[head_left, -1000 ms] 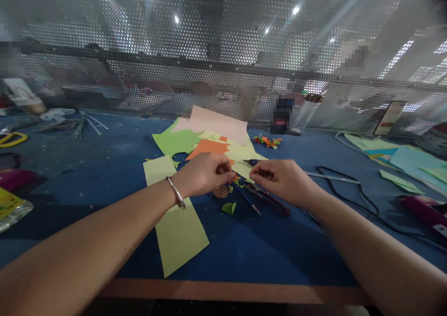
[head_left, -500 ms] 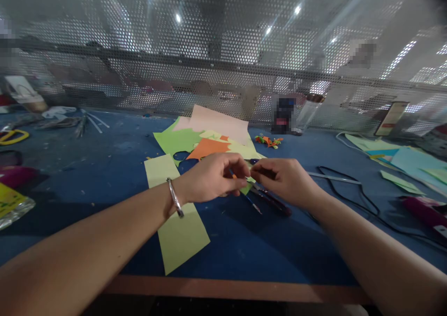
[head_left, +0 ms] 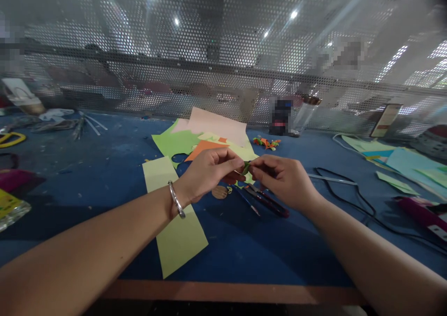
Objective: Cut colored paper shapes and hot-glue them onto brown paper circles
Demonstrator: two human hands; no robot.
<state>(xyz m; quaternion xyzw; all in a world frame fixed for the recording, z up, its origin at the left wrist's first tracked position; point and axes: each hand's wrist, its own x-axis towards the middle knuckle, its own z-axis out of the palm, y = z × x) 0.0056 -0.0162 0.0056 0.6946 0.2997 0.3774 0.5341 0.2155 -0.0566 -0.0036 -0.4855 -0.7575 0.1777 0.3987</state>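
My left hand (head_left: 215,169), with a silver bangle at its wrist, has its fingertips closed on a small piece of green paper (head_left: 246,168). From the other side my right hand (head_left: 283,177) pinches the same piece between thumb and fingers. Fingers cover part of the paper, so its full shape is hidden. Just below the hands, on the blue table, lie dark-handled scissors (head_left: 271,203) and a thin blue stick like a brush or pen (head_left: 250,202). A round wooden disc (head_left: 219,192) rests under my left hand.
A pale yellow-green sheet (head_left: 181,246) lies under my left wrist. Behind the hands are green (head_left: 174,141), orange (head_left: 206,149) and pink sheets (head_left: 220,123), plus small orange-green pieces (head_left: 267,142). At right lie a black cord (head_left: 361,199) and a magenta tool (head_left: 421,216).
My left fingers have moved up slightly and closed in toward my right fingertips, and the green piece now shows between both hands. The wooden disc has come into sight.
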